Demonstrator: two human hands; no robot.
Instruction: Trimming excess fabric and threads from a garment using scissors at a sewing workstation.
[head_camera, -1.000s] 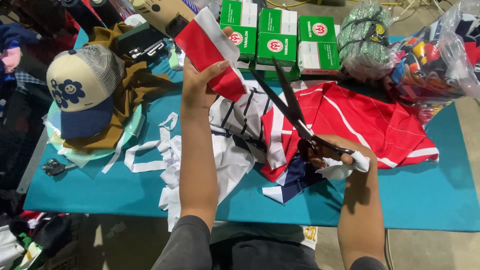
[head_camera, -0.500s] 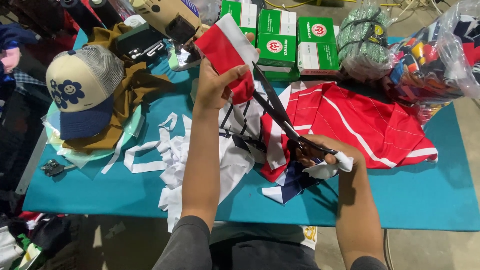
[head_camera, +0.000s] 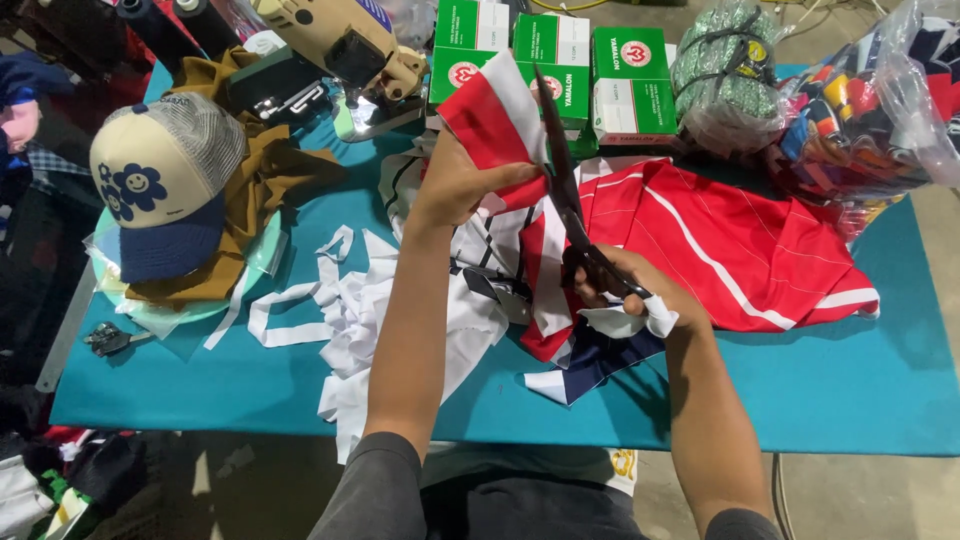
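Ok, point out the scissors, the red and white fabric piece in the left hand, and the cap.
scissors (head_camera: 566, 190), head view, on the dark blades near the pivot.
red and white fabric piece (head_camera: 487, 118), head view, on its red part above the left hand's fingers.
cap (head_camera: 160, 180), head view, on the cream front panel.

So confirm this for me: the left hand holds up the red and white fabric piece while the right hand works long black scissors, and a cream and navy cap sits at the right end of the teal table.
Wrong on one point: the cream and navy cap sits at the left end of the teal table, as the head view shows. The rest stands: left hand holds the red and white fabric piece, right hand works the long black scissors.
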